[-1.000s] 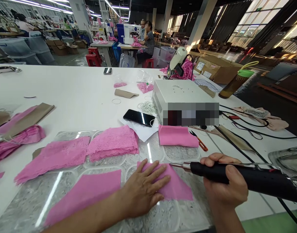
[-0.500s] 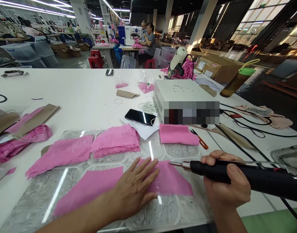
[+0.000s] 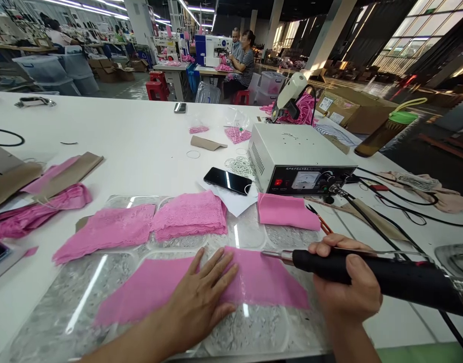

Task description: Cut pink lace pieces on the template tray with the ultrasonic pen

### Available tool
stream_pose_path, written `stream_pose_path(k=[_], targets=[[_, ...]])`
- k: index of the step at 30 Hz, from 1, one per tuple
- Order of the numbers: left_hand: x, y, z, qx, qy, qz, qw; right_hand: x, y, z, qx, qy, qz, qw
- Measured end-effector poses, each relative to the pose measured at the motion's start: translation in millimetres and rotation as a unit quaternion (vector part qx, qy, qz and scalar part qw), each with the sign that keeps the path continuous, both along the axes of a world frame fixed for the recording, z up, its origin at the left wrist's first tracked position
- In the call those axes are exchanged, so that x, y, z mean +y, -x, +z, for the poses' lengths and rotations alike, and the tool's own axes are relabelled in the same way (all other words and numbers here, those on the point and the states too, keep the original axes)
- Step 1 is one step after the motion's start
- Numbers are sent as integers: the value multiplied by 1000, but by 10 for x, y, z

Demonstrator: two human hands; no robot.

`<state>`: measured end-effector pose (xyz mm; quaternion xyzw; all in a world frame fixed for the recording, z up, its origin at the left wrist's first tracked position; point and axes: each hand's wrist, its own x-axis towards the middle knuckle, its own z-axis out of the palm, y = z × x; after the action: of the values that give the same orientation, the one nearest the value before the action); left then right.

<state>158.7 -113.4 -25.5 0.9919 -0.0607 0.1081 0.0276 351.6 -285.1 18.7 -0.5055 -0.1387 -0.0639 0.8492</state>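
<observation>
Pink cloth point(image 3: 265, 282): two pieces overlapped, flat before the box point(image 3: 292, 146).
Left hand point(image 3: 199, 300): spread, pressing the overlap.
Tool point(image 3: 405, 282): right-front of box; axis left-right, tip pointing left at cloth's far edge.
Right hand point(image 3: 348, 292): wrapped round tool.
Progress: cloth laid; no join visible yet.
</observation>
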Motion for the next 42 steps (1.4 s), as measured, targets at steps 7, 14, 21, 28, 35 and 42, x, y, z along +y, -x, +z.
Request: stream_pose_path(k=[7, 14, 21, 28, 35, 42], targets=[[6, 52, -10, 3, 1, 7, 1000, 61, 19, -4, 3, 4, -6, 1000], [-2, 67, 13, 17, 8, 14, 1000, 59, 30, 27, 3, 21, 3, 1000], [-13, 74, 57, 4, -5, 15, 1000, 183, 132, 55, 15, 16, 17, 1000], [-11, 95, 99, -4, -10, 11, 1000, 270, 169, 45, -8, 24, 37, 999], [-3, 91, 93, 11, -6, 16, 1000, 289, 174, 6, -12, 30, 52, 998], [-7, 87, 31, -49, 0, -5, 999, 28, -55, 119, -9, -14, -21, 1000]])
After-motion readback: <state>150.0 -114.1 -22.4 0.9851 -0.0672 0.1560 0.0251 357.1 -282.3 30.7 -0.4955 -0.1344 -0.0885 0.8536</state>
